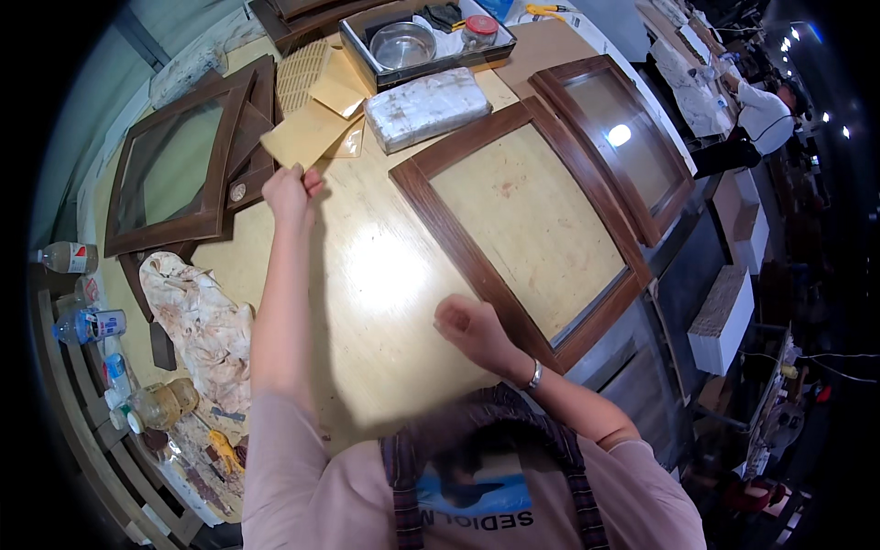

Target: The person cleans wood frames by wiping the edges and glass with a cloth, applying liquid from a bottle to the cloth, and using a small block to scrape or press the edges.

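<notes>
A tan sheet of sandpaper (302, 137) is held in the left hand (289, 192). More tan sheets (337, 87) are seen just behind it, and one of them (302, 71) is marked with thin lines. The table top (385, 275) is pale yellow and shiny. To the right of the sandpaper, a dark brown door frame (522, 229) with wood streaks is seen. A white cloth (206, 325) spotted with brown stains is seen below the sandpaper. A silver band (535, 374) is worn on the right wrist.

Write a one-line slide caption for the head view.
At a workbench, the left hand grips a tan sandpaper sheet while the right hand rests by a dark wooden door frame.
</notes>
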Demonstrator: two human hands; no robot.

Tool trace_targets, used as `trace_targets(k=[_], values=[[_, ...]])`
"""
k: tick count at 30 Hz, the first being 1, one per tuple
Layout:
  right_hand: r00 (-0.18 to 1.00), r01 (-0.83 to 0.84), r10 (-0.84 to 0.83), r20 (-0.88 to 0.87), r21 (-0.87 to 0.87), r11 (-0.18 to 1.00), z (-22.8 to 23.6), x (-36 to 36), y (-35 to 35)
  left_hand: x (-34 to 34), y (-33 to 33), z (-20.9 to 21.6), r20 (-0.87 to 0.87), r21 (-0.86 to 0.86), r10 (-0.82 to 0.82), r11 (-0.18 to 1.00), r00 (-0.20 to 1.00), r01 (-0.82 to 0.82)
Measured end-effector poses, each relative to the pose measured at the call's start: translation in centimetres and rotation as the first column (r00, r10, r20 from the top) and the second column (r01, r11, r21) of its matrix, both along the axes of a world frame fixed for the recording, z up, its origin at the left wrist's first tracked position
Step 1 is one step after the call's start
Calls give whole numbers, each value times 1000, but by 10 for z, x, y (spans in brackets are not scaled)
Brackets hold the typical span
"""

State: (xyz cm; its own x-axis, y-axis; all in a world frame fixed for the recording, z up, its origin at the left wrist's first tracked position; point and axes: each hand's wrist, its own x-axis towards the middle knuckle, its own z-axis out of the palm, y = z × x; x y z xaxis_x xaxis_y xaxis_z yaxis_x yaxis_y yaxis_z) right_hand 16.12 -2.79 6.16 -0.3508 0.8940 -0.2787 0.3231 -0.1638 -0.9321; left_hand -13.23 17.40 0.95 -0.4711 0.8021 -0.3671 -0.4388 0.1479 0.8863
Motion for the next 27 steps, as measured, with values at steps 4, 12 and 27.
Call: trace_targets(k=[4, 12, 27], values=[[847, 73, -308, -433, -480, 874, -6, -12, 28, 17, -124, 17, 227, 102, -112, 991, 968, 90], [658, 73, -519, -546, -639, 766, -10, -41, 55, 96, -330, 8, 224, -164, -271, 936, 936, 310], [968, 47, -21, -249, 98, 994, 49, 6, -25, 95, -256, 133, -842, -123, -434, 733, 320, 670]])
